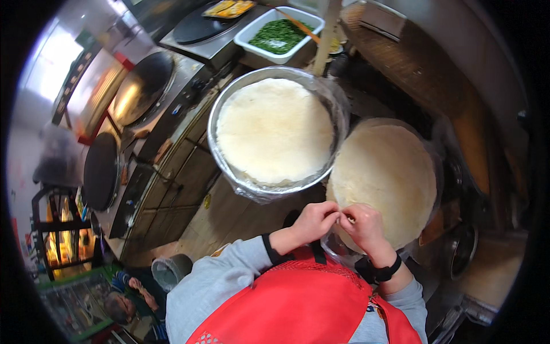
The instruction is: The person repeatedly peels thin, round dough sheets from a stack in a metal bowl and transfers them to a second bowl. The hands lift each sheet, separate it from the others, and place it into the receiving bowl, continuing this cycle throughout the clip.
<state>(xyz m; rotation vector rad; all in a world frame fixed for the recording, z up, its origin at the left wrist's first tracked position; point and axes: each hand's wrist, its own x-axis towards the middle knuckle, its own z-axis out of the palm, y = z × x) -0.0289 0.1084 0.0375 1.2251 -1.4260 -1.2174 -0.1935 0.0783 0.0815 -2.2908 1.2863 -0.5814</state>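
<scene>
My left hand (313, 221) and my right hand (365, 225) meet fingertip to fingertip at the near left rim of a stack of thin round pancakes (386, 172). Thumb and fingers of both hands pinch what looks like the edge of the top sheet; the exact grip is partly hidden by the fingers. Clear plastic film shows around this stack. Up and to the left, a round metal basin (212, 131) lined with plastic film holds another pale round stack of pancakes (275, 129). Neither hand touches that basin.
A white tub (241, 41) of chopped greens stands beyond the basin, beside a post (325, 43). Round black griddles (101, 172) line the counter at left. A lined bin (172, 271) stands on the floor. Another person (133, 305) is at lower left.
</scene>
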